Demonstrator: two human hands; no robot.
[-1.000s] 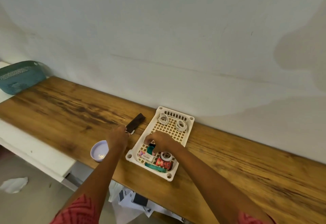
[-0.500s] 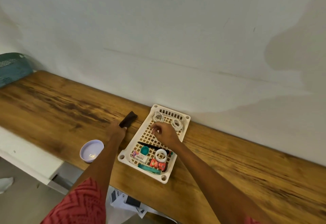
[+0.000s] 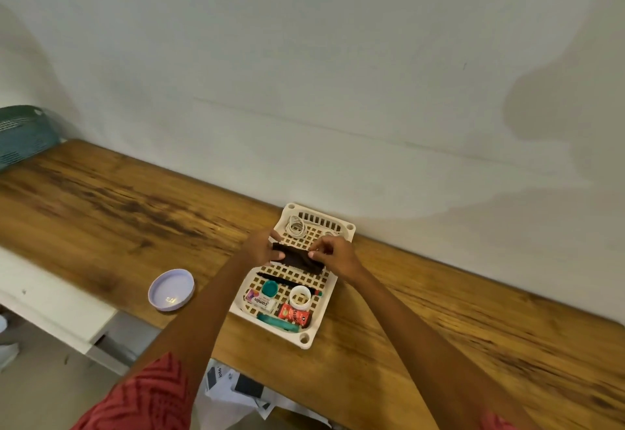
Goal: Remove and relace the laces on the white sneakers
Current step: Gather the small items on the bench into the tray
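A dark strip (image 3: 297, 258) is pinched at its ends by the left hand (image 3: 259, 249) and right hand (image 3: 333, 253), above the tray (image 3: 306, 340) on the bench (image 3: 101, 199). Coiled white laces (image 3: 295, 227) lie in the tray's far end; no sneakers are seen

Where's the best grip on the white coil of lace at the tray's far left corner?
Pinch the coil of lace from above, across its looped strands. It lies flat on the tray floor, close to the corner walls, so a side approach looks blocked.
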